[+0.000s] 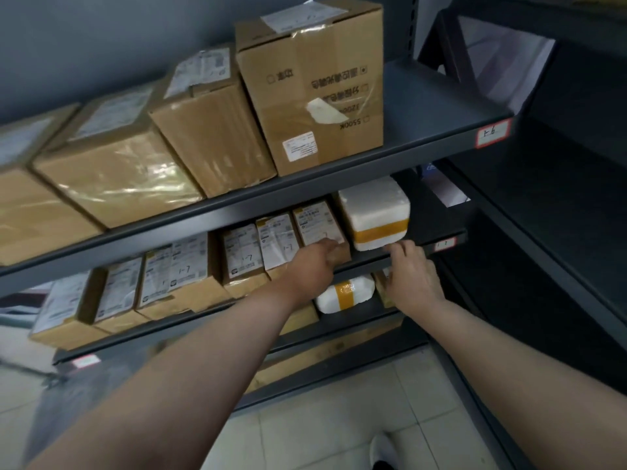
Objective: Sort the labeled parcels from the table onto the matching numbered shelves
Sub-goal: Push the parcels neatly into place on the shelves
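A white foam parcel (375, 212) bound with yellow tape stands on the middle shelf (437, 228), whose tag (444, 244) reads 1-7. My right hand (414, 276) is at the shelf's front edge, with its spread fingertips touching the foam parcel's lower front. To its left stands a small cardboard parcel (319, 222) with a white label. My left hand (314, 262) has its fingers curled over this parcel's front top edge. More labeled cardboard parcels (242, 252) marked 1-7 fill the shelf to the left.
The top shelf, tagged 1-6 (493, 132), carries large taped cartons (312, 86). The shelf below holds another foam parcel (346, 293) and boxes. A dark rack (559, 184) stands at the right, and the floor (339, 422) below is pale tile.
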Demonstrator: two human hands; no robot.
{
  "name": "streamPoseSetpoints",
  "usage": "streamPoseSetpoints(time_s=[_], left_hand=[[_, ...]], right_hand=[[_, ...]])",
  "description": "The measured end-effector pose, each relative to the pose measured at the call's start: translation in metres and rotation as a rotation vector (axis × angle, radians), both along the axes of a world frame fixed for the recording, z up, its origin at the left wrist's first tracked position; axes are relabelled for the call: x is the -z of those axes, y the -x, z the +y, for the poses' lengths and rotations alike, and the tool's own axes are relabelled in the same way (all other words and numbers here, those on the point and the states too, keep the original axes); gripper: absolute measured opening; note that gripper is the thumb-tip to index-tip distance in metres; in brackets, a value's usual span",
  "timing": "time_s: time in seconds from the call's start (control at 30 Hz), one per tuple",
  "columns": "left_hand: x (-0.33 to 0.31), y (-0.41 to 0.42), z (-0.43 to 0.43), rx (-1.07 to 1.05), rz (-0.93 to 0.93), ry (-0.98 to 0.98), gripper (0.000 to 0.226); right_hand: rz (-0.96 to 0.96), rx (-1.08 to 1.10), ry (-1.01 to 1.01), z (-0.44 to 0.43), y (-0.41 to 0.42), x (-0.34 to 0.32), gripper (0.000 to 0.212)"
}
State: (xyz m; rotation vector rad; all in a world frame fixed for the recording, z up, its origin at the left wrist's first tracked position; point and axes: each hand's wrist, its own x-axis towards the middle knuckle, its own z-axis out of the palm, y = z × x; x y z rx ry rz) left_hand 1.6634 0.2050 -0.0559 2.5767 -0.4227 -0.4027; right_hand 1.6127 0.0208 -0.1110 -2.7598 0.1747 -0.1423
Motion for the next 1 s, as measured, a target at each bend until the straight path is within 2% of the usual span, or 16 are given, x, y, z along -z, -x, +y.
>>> streamPoseSetpoints(time_s=[0.13,0.27,0.43,0.53,0.7,0.87,1.0], left_hand=[[0.010,0.028,0.044,-0.026,0.021,0.006,0.049],[0.031,0.068,0.105,-0.125,0.127,-0.040,0.048],[0.063,0.130,0.187,-0.131,0.225,-0.206,0.042],[0.080,0.157,0.228,-0.186,0.260,-0.259,0.043],[0.108,0.188,0.286,-0.325,0.331,-0.268,0.040],[0.131,0.186,0.309,-0.421,0.333,-0.290,0.039],[0.152,0.161,0.311,-0.475,0.351,-0.286,0.042]], right_hand=[[0.113,-0.062,-0.059,0.037,0.021,0.014,0.055],[0.195,-0.167,-0.058,0.087,0.050,0.024,0.055],[0.303,-0.292,0.006,0.160,0.083,0.038,0.060],[0.360,-0.348,-0.027,0.200,0.096,0.051,0.064],[0.414,-0.419,-0.039,0.245,0.114,0.086,0.054],[0.480,-0.440,0.032,0.261,0.107,0.108,0.055],[0.469,-0.462,0.001,0.275,0.077,0.125,0.056]])
